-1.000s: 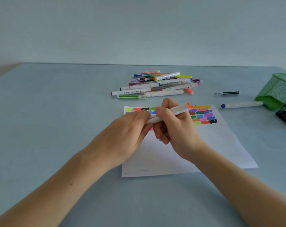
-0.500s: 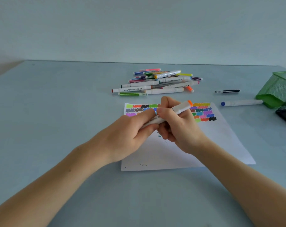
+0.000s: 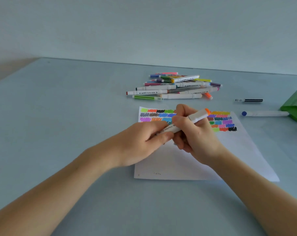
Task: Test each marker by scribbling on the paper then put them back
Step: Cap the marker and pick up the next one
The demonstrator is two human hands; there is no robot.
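Note:
Both hands hold one white marker with an orange end point(image 3: 193, 118) above the paper point(image 3: 186, 160). My right hand point(image 3: 193, 135) grips its upper barrel, orange end pointing up and right. My left hand point(image 3: 144, 142) pinches the marker's lower end between thumb and fingers; that end is hidden, so I cannot tell whether a cap is on. The paper carries rows of coloured scribbles point(image 3: 222, 121) along its far edge. A pile of several markers point(image 3: 175, 86) lies beyond the paper.
A green mesh holder point(image 3: 295, 106) lies on its side at the right edge, with a dark object just below it. A white marker with a blue cap point(image 3: 265, 113) and a thin black pen point(image 3: 249, 100) rest near it. The light blue table runs back to a wall.
The hands have stayed over the paper, close together on the marker. The view has tilted slightly, and the left fingers have shifted a little along the marker's lower end.

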